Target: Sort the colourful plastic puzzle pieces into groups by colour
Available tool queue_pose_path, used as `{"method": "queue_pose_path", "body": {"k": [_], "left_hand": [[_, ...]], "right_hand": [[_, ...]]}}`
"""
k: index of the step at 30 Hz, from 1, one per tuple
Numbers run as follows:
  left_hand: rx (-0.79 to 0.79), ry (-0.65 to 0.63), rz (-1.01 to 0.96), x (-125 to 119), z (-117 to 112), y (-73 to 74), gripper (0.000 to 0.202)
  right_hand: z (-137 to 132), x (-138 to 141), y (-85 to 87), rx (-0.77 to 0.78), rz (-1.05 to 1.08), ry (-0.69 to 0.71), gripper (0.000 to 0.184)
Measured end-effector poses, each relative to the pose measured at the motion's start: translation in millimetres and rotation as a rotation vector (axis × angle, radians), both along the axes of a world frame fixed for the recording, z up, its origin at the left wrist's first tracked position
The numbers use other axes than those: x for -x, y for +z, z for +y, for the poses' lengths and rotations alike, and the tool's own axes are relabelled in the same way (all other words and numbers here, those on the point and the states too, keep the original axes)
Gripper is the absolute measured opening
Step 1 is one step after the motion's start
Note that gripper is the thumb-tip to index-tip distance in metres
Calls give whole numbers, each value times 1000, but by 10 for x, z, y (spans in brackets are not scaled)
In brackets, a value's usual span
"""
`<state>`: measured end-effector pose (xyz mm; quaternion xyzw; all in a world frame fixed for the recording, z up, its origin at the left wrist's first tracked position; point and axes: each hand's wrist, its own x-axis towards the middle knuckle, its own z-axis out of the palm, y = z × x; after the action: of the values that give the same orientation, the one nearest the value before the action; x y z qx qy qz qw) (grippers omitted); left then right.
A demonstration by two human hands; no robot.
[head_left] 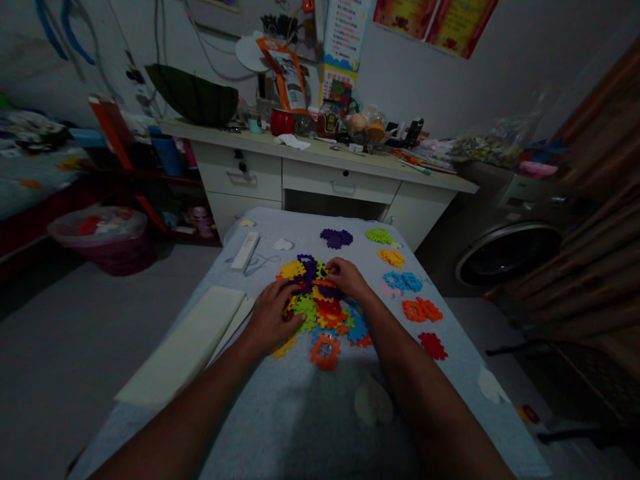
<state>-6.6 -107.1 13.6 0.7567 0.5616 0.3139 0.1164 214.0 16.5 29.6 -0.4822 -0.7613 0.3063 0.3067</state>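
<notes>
A heap of toothed plastic building pieces (pixel 306 308) in green, yellow, purple, red, blue and orange lies mid-table. My left hand (pixel 273 313) rests on the heap's left side, fingers bent over the pieces and thumb held apart. At the heap's upper right, the fingertips of my right hand (pixel 346 277) are pinched at a green toothed piece (pixel 323 270); the hand partly hides it. An orange square piece (pixel 325 351) lies at the near edge. Sorted by colour on the right are green (pixel 379 235), yellow (pixel 391 258), blue (pixel 403 281), orange (pixel 423 309) and red pieces (pixel 433 346).
Purple pieces (pixel 337 238) lie behind the heap. A long white box (pixel 245 252) and a pale flat panel (pixel 185 347) lie on the table's left side. Beyond stands a cluttered white desk (pixel 250 167); a washing machine (pixel 500 233) is to the right, a bin (pixel 107 243) left.
</notes>
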Motion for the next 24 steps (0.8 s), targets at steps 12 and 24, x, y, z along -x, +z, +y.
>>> {"method": "queue_pose_path", "body": {"k": [12,24], "left_hand": [[-8,10,0,-6,-12,2,53],[-49,27,-25,46,44,-83,51]], "right_hand": [[246,-361,231,106,294,-238,23],[1102,-1134,308,136,387,-792,17]]}}
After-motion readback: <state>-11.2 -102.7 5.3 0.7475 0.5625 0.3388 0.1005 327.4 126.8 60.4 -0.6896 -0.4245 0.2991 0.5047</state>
